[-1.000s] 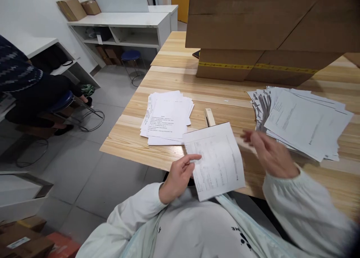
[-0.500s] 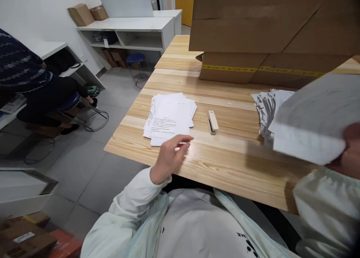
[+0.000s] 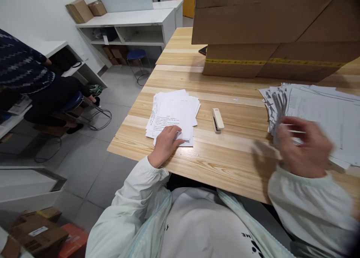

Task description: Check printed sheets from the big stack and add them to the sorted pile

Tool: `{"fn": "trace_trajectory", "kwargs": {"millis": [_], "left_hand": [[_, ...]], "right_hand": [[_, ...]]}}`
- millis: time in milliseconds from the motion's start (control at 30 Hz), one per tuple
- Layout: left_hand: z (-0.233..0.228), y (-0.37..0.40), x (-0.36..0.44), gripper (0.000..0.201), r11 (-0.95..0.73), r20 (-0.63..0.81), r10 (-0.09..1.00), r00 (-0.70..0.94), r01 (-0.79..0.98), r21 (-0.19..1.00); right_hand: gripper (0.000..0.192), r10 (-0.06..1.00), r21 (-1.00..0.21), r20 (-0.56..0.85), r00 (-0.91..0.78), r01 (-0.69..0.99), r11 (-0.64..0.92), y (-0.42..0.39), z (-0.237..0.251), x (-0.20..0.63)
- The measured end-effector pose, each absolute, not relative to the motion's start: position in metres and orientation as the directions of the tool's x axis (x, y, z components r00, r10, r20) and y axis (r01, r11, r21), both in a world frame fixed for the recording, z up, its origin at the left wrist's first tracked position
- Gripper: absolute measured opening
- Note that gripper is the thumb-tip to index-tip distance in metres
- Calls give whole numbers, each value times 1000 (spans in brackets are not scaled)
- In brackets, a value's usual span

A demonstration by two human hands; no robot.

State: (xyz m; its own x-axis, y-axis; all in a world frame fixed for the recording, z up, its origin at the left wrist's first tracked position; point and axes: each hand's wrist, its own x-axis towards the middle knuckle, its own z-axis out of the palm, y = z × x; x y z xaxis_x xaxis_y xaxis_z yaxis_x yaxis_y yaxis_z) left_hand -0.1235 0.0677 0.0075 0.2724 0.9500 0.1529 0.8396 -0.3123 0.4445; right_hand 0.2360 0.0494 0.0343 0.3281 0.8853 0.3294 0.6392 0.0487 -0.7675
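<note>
My left hand point(image 3: 166, 143) rests on the lower edge of a loose stack of printed papers point(image 3: 171, 110), thumb apart from the fingers. Right of that stack, a cream stapler point(image 3: 217, 120) lies on the wooden table, touched by neither hand. My right hand point(image 3: 306, 147), blurred by motion, hovers at the near left side of a thicker, fanned pile of papers point(image 3: 317, 111). Its fingers are bent with a gap to the thumb, and no sheet shows in them.
Large cardboard boxes point(image 3: 253, 21) stand at the back of the wooden table point(image 3: 213, 158), beside a dark flat object point(image 3: 203, 50). On the left a person point(image 3: 25, 66) sits on a stool. Another blue stool point(image 3: 136, 55) stands near white shelves point(image 3: 140, 36). Cartons point(image 3: 36, 231) lie at lower left.
My right hand has let go of the sheet it held on the far right and moved left. That sheet is no longer raised. My left hand has come down onto the left stack.
</note>
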Motion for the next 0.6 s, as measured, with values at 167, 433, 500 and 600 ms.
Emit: {"fn": "trace_trajectory", "kwargs": {"millis": [167,433,500,600], "left_hand": [[5,69,-129,29,-288,155,958,243,827,484],[12,67,-120,31,-192,71,981,179,883,429],[15,67,-117,31,-190,51,982,185,906,378],[16,67,-116,31,-201,54,979,194,918,342]], "right_hand": [[40,940,-986,-115,-322,149,-69,76,31,140],[27,830,-888,-400,-390,-60,-456,107,2,92],[25,825,-883,-391,-408,-87,-462,107,0,90],[26,819,-884,-368,-440,-108,-455,107,1,88]]}}
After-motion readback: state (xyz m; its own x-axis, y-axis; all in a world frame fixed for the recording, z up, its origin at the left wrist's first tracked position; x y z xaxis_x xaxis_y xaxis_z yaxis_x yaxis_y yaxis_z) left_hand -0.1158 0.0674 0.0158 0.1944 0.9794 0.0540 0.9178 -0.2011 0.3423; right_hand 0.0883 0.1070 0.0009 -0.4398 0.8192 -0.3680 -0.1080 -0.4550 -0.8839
